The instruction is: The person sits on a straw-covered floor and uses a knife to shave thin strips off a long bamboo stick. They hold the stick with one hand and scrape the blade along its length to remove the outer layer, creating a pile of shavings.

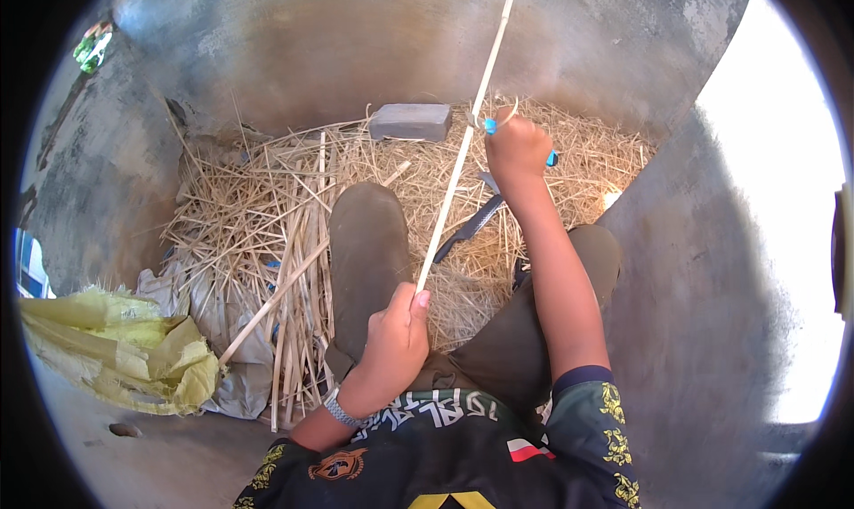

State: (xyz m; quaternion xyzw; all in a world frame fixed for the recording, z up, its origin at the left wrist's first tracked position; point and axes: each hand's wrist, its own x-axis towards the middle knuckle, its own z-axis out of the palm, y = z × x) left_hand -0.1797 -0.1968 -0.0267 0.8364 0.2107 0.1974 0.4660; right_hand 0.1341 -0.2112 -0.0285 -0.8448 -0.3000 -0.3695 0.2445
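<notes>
A long, pale bamboo stick [455,166] slants up from my lap past the upper edge of the view. My left hand [398,331] is closed around its lower end, thumb along the stick. Farther up, my right hand [519,149] makes a fist around a blue-handled tool [490,126]; blue shows at both sides of the fist. The tool's small working end meets the stick, but its exact kind is mostly hidden. A thin pale curl of shaving [511,110] stands up beside it. Below my right wrist lies a dark knife [471,229] on the shavings.
Straw-like shavings [587,162] cover the ground between my legs and the curved grey wall [374,37]. A grey brick [409,123] sits against that wall. Several strips [302,269] lie left of my knee, near a yellow woven sack [116,344].
</notes>
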